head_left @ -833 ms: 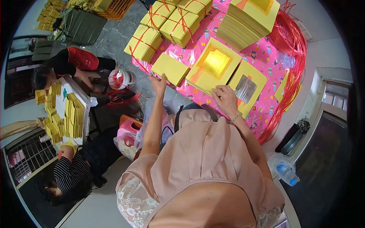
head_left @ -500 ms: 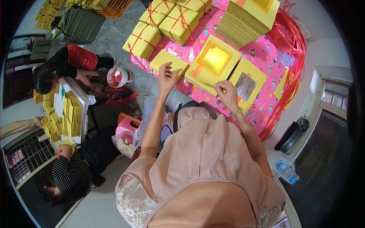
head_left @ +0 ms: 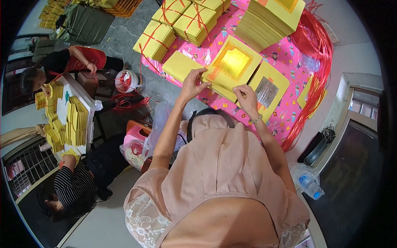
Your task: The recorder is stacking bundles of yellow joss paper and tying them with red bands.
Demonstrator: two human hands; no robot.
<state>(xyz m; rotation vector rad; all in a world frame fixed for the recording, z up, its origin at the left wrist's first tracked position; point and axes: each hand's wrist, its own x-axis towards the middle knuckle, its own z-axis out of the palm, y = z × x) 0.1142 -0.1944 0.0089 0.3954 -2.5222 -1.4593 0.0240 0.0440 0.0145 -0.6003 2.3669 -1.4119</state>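
Note:
A stack of yellow paper sheets with a gold foil square (head_left: 231, 62) lies in front of me on a table with a pink patterned cover. My left hand (head_left: 192, 86) is at its left corner, thumb and fingertips closed round the edge of the top sheet, which is slightly raised. At the near right edge of the same stack, my right hand (head_left: 247, 99) has its fingers curled together on the paper's edge. To the left sits a lower plain yellow stack (head_left: 181, 65). On the right lies yellow paper with a silver foil square (head_left: 266, 93).
Yellow bundles tied with red ribbon (head_left: 194, 25) stand at the far left of the pink table cover (head_left: 285, 62). Behind the foil sheets rises a tall yellow stack (head_left: 264, 29). Red cords (head_left: 316, 82) hang along the right side. Two people work at a white table (head_left: 66, 107) on the left.
My left hand has moved right, from above the plain stack to the gold-foil sheet's left corner, and closed there. My right hand has barely moved. The person in red has straightened up.

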